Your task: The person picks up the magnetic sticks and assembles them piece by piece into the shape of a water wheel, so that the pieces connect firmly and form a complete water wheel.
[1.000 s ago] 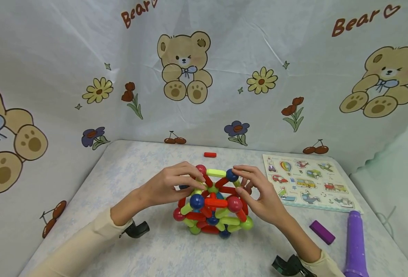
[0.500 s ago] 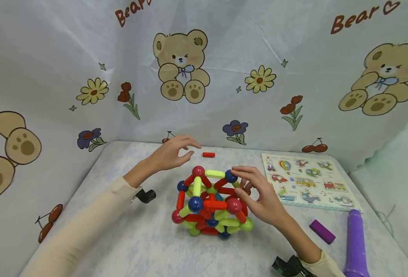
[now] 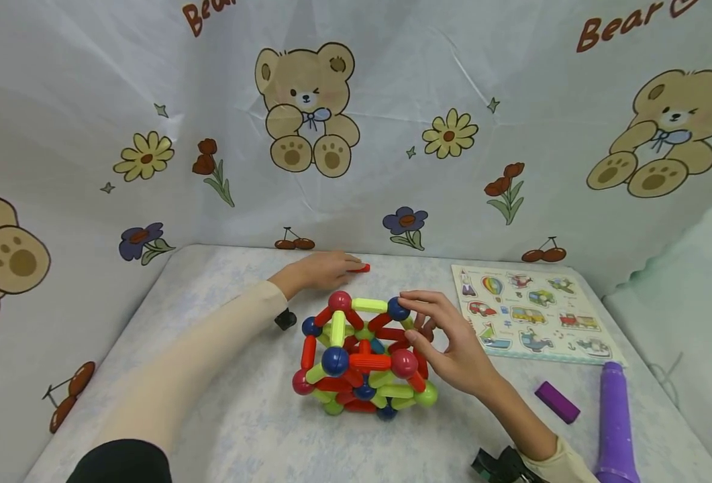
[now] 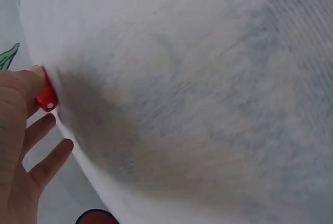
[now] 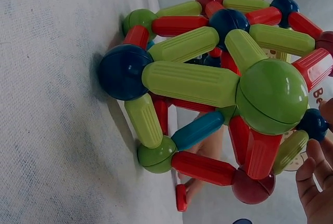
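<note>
At the far side of the table, my left hand (image 3: 322, 270) pinches a small red magnetic rod (image 4: 47, 95) between thumb and index finger, its other fingers spread. A cage-like structure of magnetic rods and balls (image 3: 370, 363) stands mid-table, in red, yellow-green and blue. My right hand (image 3: 452, 342) holds its upper right corner, fingertips around a dark blue ball (image 3: 398, 308). In the right wrist view that blue ball (image 5: 312, 124) shows between the fingertips, and a large green ball (image 5: 272, 96) sits closest to the camera.
A picture board with vehicles (image 3: 533, 315) lies at the back right. In front of it are a purple block (image 3: 557, 402) and a long purple tube (image 3: 617, 422). A bear-print cloth (image 3: 380, 80) hangs behind the table's back edge.
My left hand has let go of the structure's upper left, reached to the back of the table and taken hold of the red rod. My right hand has stayed at the blue ball.
</note>
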{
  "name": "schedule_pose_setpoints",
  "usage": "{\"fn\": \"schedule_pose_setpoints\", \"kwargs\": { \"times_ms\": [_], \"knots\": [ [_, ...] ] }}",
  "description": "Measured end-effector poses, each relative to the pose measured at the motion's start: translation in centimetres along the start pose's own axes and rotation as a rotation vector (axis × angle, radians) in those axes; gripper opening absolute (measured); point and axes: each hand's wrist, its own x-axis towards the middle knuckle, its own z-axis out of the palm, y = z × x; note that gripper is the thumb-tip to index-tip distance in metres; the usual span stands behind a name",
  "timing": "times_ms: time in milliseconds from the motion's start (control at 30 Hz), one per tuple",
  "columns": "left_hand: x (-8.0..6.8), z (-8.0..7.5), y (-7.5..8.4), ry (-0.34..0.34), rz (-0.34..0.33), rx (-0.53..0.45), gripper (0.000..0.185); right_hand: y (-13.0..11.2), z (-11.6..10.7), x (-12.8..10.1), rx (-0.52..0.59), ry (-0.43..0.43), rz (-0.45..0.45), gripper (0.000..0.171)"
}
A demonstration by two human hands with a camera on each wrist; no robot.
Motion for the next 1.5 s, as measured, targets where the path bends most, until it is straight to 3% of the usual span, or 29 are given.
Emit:
{"fn": "schedule_pose_setpoints", "kwargs": {
  "times_ms": [333,400,500,600,733,867,1000,1100,1200,1333,1500],
  "knots": [
    [-1.3,0.9,0.0,0.180,-0.012,-0.105,0.005,-0.3,0.2,-0.1,0.009,0.005,0.005,0.059],
    [-2.0,1.0,0.0,0.202,-0.031,-0.143,0.008,-0.2,0.2,-0.1,0.009,0.008,-0.002,0.059],
    [-3.1,0.6,-0.1,0.286,-0.042,-0.224,0.028,0.0,0.2,0.0,0.003,0.014,-0.021,0.060],
    [-4.7,-0.7,0.3,0.432,-0.011,-0.306,0.037,0.0,0.2,0.1,0.005,0.015,-0.029,0.060],
    [-7.4,-3.6,2.2,0.648,0.098,-0.369,0.034,0.0,0.2,0.2,0.014,0.008,-0.018,0.060],
    [-9.8,-6.5,5.2,0.763,0.238,-0.376,0.033,0.0,0.2,0.2,0.015,0.010,-0.013,0.060],
    [-10.9,-8.2,8.3,0.750,0.451,-0.347,0.034,0.0,0.1,0.1,0.033,0.013,0.027,0.056],
    [-11.1,-8.9,10.8,0.690,0.620,-0.315,0.033,-0.1,0.0,0.0,0.069,0.009,0.059,0.052],
    [-11.0,-9.2,13.0,0.618,0.735,-0.271,0.030,0.0,-0.1,-0.1,0.095,0.002,0.060,0.049],
    [-10.6,-9.1,14.9,0.555,0.797,-0.188,0.025,0.1,-0.2,-0.1,0.117,-0.007,0.054,0.048],
    [-10.1,-8.6,15.8,0.505,0.795,-0.110,0.019,0.2,-0.3,0.0,0.173,-0.007,0.058,0.048]
  ]
}}
